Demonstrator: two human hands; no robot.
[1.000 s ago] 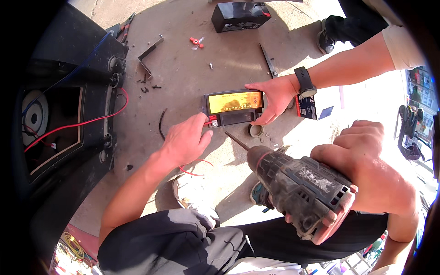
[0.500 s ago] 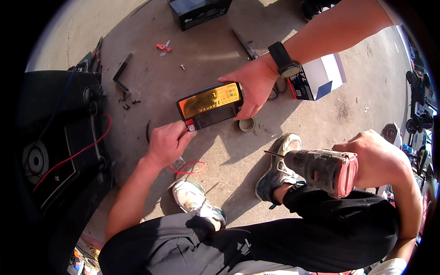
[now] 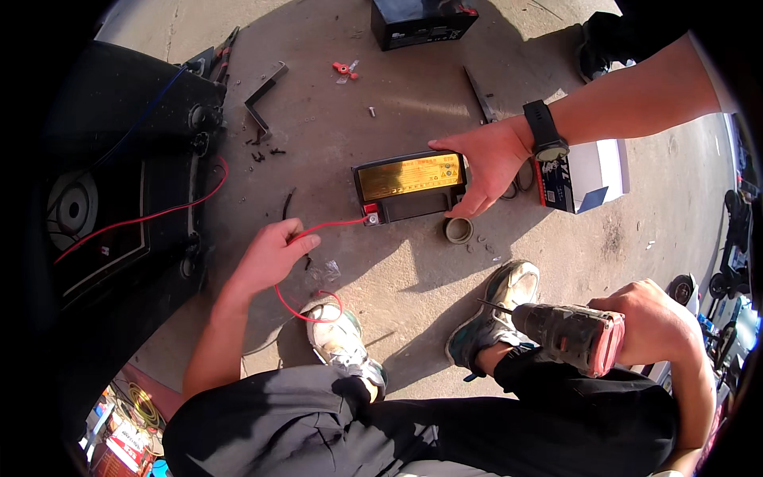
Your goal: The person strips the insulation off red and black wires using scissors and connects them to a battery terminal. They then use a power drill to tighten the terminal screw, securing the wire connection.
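Observation:
My left hand (image 3: pixel 270 258) is closed, pinching a red wire (image 3: pixel 338 223) between thumb and fingers. One end of the wire reaches the corner terminal of a black battery (image 3: pixel 417 207) with a gold label, beside a red terminal piece. The rest loops below my hand towards my left shoe. At the battery's right end, a co-worker's hand (image 3: pixel 491 163) with a black watch steadies it on the ground. My right hand (image 3: pixel 648 319) grips a cordless drill (image 3: pixel 566 334) over my right knee, its thin bit pointing left. The drill's handle is mostly hidden.
A black speaker-like box (image 3: pixel 135 119) with another red wire stands at left. Around the battery lie a black bracket (image 3: pixel 258 99), several screws (image 3: pixel 262 155), a tape roll (image 3: pixel 458 230), scissors (image 3: pixel 481 94) and an open box (image 3: pixel 584 179). A second battery (image 3: pixel 421 24) sits beyond.
My left hand has drawn back from the battery terminal and now holds the wire farther along, with a stretch of it exposed. The whole scene has shifted right in view.

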